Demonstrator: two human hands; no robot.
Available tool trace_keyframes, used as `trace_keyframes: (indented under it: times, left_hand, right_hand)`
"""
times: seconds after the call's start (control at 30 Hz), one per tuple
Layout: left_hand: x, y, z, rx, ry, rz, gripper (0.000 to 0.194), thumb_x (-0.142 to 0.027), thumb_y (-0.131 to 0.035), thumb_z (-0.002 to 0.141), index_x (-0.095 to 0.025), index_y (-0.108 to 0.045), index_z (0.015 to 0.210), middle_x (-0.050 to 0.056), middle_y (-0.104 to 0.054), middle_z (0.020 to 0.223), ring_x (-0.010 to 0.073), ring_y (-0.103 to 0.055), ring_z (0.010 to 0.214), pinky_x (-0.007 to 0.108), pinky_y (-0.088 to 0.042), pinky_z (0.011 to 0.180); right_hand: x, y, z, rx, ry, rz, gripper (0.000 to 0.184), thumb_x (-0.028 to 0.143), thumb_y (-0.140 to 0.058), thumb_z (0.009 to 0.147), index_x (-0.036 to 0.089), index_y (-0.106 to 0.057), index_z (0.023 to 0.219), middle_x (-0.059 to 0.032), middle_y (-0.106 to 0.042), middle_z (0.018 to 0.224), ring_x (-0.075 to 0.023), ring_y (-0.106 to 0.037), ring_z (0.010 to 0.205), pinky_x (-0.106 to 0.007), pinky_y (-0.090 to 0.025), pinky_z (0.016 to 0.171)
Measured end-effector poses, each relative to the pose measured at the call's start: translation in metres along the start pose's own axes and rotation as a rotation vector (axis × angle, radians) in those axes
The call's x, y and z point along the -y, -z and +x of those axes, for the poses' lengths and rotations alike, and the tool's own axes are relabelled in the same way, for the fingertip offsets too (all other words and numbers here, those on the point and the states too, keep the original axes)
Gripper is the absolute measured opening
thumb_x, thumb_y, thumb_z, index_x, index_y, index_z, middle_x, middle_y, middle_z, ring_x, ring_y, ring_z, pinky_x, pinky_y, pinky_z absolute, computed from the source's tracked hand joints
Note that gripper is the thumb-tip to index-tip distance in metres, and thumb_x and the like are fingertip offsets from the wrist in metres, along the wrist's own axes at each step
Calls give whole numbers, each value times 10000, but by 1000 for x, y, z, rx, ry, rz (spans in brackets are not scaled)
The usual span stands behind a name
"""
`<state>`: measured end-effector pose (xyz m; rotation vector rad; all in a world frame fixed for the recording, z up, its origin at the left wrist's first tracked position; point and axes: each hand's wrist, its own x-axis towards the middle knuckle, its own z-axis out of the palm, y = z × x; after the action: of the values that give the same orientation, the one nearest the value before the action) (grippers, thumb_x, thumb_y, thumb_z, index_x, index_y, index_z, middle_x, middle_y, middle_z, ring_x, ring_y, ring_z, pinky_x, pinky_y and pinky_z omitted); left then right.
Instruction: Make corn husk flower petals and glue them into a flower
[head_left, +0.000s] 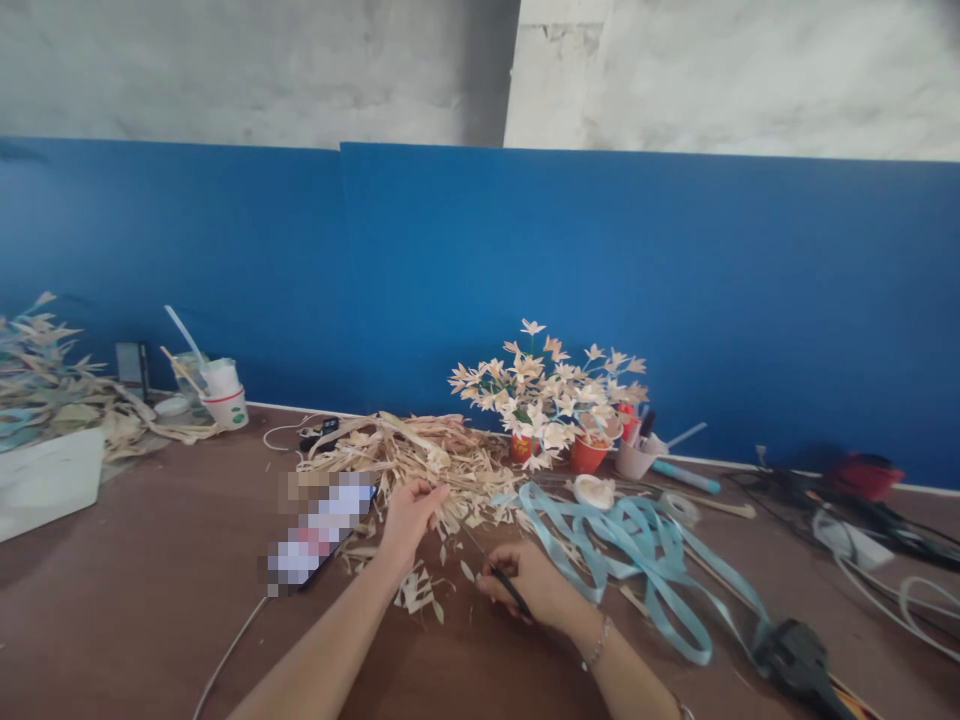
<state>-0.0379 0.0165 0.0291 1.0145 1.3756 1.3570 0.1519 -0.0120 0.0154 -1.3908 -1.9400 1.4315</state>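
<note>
forearms [337,635] reach in, right grip [534,580] closed around a dark tool [511,592], left grip [409,515] unclear.

A smartphone [321,538] with a lit screen lies slantwise on the brown surface [150,600], a white cable [229,645] trailing from its near end. Beyond it and to its left stands a red-rimmed paper cup [226,408]; farther left of the phone lies a white sheet [52,480]. Well to the phone's right are a tangled light-blue ribbon [660,570], a tape roll [679,508] and, farther out, a blurred red object [866,477]. Behind the phone rise a blue partition [637,250] and a grey wall [300,70].
</note>
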Motion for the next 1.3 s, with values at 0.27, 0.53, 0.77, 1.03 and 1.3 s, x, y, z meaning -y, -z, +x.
trace_keyframes:
  times: [0.27,0.53,0.77,1.03,1.3]
  left_hand:
    - [0,-3,-3,6,72,-98,334,-461,-670,618,-186,-481,622,-92,-410,323,42,-252,302,174,-125,359]
    - [-1,-2,-3,2,30,-140,334,-445,-708,579,-164,-537,635,-93,-399,383,42,-302,356,175,-176,384]
    - [-2,-6,-7,-55,-93,-45,327,-448,-707,578,-155,-569,617,-84,-417,401,55,-329,389,191,-213,408]
    - [1,-9,-8,-50,-67,-108,355,-479,-702,584,-158,-556,625,-81,-427,404,45,-309,361,193,-202,393]
    - [-2,-9,-10,38,18,-191,336,-421,-726,552,-162,-579,710,-75,-466,400,50,-362,353,165,-180,368]
  right_hand:
    - [4,-1,0,-31,-35,32,270,428,-625,688,163,-570,678,77,-462,398,-42,-342,294,-146,-250,294]
    - [10,-1,-2,-25,-33,34,263,412,-628,683,153,-586,690,64,-486,423,-49,-367,299,-156,-279,300]
    - [8,-2,0,-21,-31,51,286,433,-628,680,151,-584,706,60,-495,431,-53,-382,304,-162,-294,305]
    - [14,-3,-2,-53,-31,57,269,425,-630,671,164,-564,686,72,-469,411,-54,-361,301,-162,-288,295]
    - [13,-4,0,-76,-55,76,215,378,-613,672,167,-573,675,73,-468,409,-52,-366,305,-159,-287,302]
